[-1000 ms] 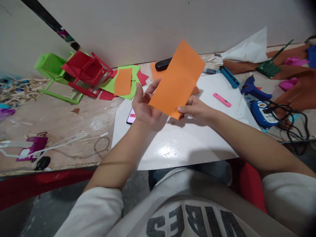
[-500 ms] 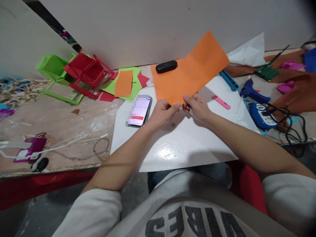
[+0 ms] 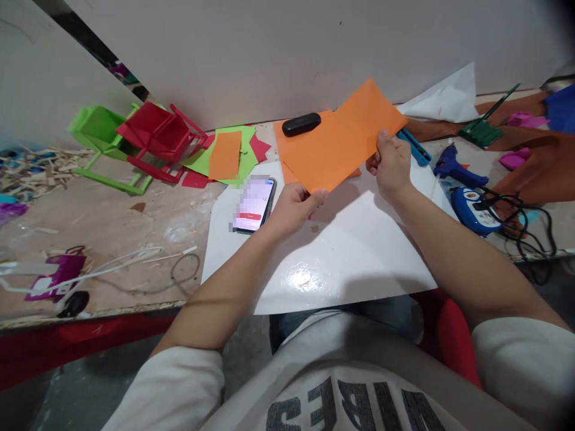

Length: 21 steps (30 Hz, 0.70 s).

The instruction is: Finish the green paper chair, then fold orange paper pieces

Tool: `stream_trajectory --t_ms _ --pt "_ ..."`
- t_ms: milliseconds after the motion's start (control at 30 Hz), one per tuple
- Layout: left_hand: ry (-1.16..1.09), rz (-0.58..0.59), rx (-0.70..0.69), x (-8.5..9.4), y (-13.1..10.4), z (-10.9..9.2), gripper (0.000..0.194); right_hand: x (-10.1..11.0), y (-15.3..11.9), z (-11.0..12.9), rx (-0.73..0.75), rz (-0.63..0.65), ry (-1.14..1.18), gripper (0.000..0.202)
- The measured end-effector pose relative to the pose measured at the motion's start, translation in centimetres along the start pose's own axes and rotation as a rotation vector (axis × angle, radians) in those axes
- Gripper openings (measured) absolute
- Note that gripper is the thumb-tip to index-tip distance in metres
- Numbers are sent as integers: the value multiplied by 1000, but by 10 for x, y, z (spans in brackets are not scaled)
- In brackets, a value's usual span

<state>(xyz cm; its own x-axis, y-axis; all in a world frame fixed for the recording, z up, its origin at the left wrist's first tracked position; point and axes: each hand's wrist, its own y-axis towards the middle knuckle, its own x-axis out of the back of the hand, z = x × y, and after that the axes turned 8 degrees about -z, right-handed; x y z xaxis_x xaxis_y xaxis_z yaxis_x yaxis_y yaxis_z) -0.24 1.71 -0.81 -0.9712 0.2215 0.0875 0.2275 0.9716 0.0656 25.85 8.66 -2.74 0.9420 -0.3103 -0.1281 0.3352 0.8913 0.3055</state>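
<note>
Orange sheet [image 3: 345, 143] is in both hands, held slantwise above the far part of the white board [image 3: 341, 257], with one end pointing far and right. The left hand [image 3: 294, 209] pinches its near corner between thumb and fingers. The right hand [image 3: 390, 161] grips its right-hand long edge, thumb on top and fingers curled below.

Under the sheet, to the left, orange paper [image 3: 279, 142] shows, with a black case [image 3: 300, 124] lying on it. The phone [image 3: 255, 205] lies lit on the board, just left of the left hand, part of its screen blurred.

Farther left on the worktop [image 3: 157, 236], a small orange piece [image 3: 224, 157] rests on green paper [image 3: 248, 146], beside a red chair [image 3: 153, 134] and a green chair [image 3: 95, 129].

To the right, the sheet's corner partly covers a blue cutter [image 3: 417, 149]. Beyond the cutter, farther right, are a glue gun [image 3: 458, 167] and a blue box [image 3: 474, 211] with a tangled black cord [image 3: 523, 236]. A purple device [image 3: 58, 276] sits near the left edge.
</note>
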Motion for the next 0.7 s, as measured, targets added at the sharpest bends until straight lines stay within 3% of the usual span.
stream_trajectory --t_ms 200,367,500,633,700 --pt "12 27 27 -2 0 -2 72 20 17 -12 52 25 -26 84" --pt "8 7 9 -4 0 1 72 4 1 0 -102 -33 10 80" --pt "24 -21 11 -8 -3 1 76 -8 -13 8 -195 130 39 78" --pt "-130 47 -12 -8 -4 -3 90 1 -6 15 -183 129 57 66" --pt "-250 23 -17 -6 -2 -3 98 7 -1 19 -208 143 65 62"
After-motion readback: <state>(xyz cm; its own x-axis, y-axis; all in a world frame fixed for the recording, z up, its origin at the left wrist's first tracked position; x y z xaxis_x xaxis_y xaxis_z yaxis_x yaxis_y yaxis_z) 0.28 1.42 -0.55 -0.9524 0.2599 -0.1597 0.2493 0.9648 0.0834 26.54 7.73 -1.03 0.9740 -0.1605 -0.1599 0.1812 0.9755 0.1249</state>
